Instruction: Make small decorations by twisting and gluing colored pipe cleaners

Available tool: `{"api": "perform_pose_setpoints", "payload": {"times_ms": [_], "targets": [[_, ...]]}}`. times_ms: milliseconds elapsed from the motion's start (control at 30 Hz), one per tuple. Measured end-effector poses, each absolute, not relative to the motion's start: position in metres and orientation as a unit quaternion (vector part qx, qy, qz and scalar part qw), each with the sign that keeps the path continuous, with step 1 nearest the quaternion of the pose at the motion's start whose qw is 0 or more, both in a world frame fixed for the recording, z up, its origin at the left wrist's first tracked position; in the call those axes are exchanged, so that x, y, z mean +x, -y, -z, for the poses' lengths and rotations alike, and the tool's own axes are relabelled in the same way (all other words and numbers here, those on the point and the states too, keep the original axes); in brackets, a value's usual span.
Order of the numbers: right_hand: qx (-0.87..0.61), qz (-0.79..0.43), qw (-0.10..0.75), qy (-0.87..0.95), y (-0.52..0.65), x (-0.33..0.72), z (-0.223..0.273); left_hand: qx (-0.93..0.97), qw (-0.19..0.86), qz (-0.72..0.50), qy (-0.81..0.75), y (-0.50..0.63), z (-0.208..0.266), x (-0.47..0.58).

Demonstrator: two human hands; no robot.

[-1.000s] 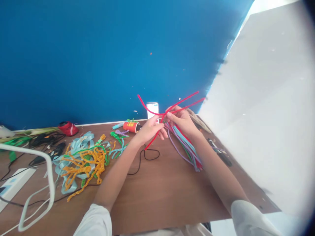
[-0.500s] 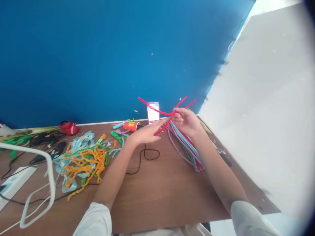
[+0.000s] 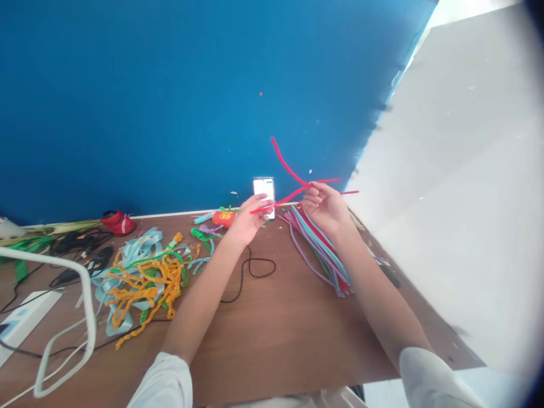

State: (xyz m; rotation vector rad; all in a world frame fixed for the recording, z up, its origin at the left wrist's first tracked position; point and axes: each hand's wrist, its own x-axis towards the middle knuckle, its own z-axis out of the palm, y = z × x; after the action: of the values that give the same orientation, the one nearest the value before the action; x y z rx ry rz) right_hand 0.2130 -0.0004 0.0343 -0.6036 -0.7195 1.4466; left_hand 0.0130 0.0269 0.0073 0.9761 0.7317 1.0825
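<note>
Two red pipe cleaners cross in front of the blue wall, raised above the table. My right hand pinches them at the crossing between thumb and forefinger, its other fingers curled. One strand rises to the upper left, and two ends stick out on the right behind that hand. The lower-left strand runs through the fingers of my left hand, which grips it near its end. Beneath my right hand lies a bundle of loose pipe cleaners in blue, purple, red and green.
A lit phone leans against the wall behind my left hand. On the left lie orange twisted pipe cleaners, light-blue ribbon, a white power strip and a white frame. A red paper cup lies at the back.
My left hand has gone from flat fingers beside the strand to gripping it. The crossed pipe cleaners have turned, with the upper-left strand now pointing more steeply up. My right hand keeps its pinch.
</note>
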Motion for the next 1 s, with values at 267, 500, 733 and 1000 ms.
{"api": "perform_pose_setpoints", "payload": {"times_ms": [267, 500, 733, 1000], "targets": [[-0.278, -0.666, 0.597, 0.350, 0.016, 0.184, -0.033, 0.682, 0.559, -0.396, -0.257, 0.004, -0.009, 0.032], [-0.429, -0.482, 0.574, 0.504, 0.021, 0.160, -0.012, 0.664, 0.389, -0.506, -0.389, -0.009, -0.008, 0.025], [-0.515, -0.334, 0.476, 0.630, 0.012, 0.162, 0.005, 0.753, 0.330, -0.381, -0.423, -0.010, 0.008, 0.023], [-0.514, -0.238, 0.377, 0.733, 0.016, 0.166, -0.001, 0.779, 0.362, -0.340, -0.383, -0.014, 0.002, 0.016]]}}
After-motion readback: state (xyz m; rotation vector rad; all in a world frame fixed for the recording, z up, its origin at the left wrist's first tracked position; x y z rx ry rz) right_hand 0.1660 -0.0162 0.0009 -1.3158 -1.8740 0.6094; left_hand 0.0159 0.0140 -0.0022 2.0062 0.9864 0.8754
